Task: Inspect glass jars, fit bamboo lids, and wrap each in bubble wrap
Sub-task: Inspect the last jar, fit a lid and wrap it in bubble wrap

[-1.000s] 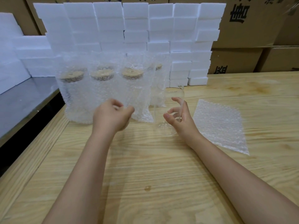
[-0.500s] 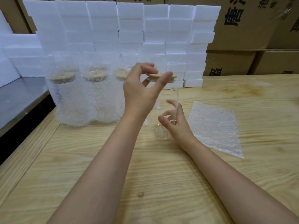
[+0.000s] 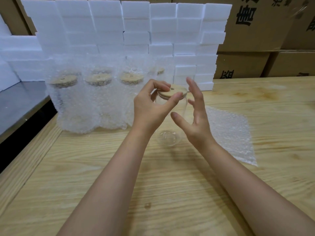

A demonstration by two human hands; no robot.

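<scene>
Pinches the lid (image 3: 179,89) with the left hand (image 3: 150,108), now down on the mouth of the jar (image 3: 169,137) instead of above it, jar upright on the counter (image 3: 170,184). Holds the right hand (image 3: 196,120) open and spread, just beside the glass gripped before. Hard to make out the jar's clear wall behind both hands.

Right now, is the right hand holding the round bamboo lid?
No, the left hand pinches the round bamboo lid atop the clear glass jar.
</scene>
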